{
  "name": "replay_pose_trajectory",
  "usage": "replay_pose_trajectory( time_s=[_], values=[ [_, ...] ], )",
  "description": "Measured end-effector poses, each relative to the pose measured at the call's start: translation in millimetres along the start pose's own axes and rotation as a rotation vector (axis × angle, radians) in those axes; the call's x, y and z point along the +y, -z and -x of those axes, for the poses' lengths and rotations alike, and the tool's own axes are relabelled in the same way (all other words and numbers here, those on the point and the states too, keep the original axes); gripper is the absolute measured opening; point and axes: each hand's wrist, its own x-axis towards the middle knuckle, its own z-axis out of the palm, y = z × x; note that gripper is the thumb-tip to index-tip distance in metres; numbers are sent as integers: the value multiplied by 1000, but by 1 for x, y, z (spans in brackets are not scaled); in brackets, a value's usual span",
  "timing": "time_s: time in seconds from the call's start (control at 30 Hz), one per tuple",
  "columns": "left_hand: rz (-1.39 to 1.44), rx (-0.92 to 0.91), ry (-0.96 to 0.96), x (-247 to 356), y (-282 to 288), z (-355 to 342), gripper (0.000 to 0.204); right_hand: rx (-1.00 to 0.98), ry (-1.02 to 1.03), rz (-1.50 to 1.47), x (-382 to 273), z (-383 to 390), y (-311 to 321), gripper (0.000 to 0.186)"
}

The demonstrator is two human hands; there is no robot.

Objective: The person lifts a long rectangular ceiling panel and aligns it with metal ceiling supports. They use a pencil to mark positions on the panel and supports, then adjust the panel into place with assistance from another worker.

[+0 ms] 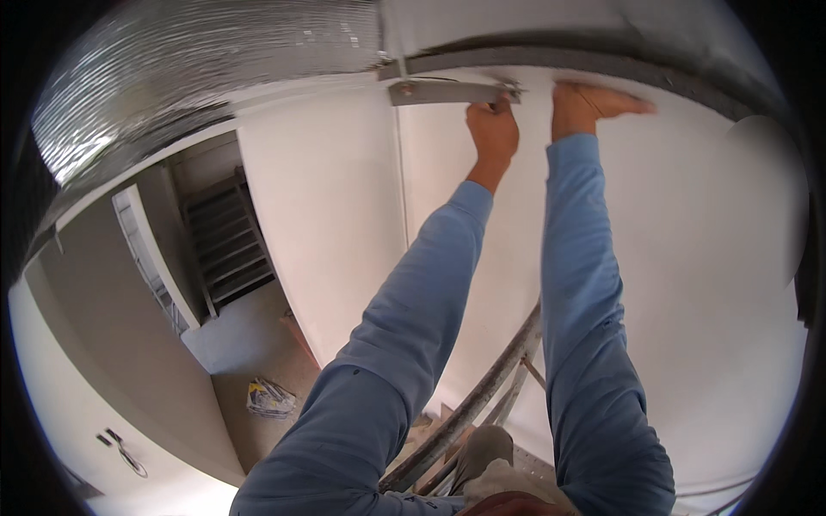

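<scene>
Up at the top of the wall, my left hand (493,133) is closed at the right end of a flat grey metal bracket (443,93), which has a small fitting at that end. My right hand (594,107) lies flat with fingers stretched to the right, against the white wall (688,249) just below a long dark strip (671,77), its fingertips slightly blurred. Both my arms reach up in blue sleeves. The tips of my left fingers are partly hidden by the bracket.
Silver foil insulation (198,56) covers the ceiling at upper left. A metal ladder (465,404) is below me, by my leg. At left, an opening shows dark stairs (228,241), a floor with a crumpled bag (268,398), and wires (129,457) poking from the wall.
</scene>
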Motion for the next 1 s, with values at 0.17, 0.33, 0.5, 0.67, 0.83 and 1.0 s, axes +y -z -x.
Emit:
replay_pose_trajectory(
  time_s=[0.17,0.33,0.5,0.67,0.83,1.0],
  values=[
    [-53,-125,-142,-6,21,-7,31,-65,4,41,0,-5,-5,114],
    [525,-22,58,16,69,14,21,-170,-9,109,-4,-8,-3,104],
    [920,-26,329,67,125,16,40,-143,-19,178,-2,-23,3,99],
    [889,-14,232,84,142,-11,28,-27,-21,143,-4,-29,-2,100],
    [445,110,39,73,167,-19,44,63,9,93,-6,-32,-8,105],
    [172,87,-180,87,156,-23,63,43,2,-1,-2,-47,-7,113]
  ],
)
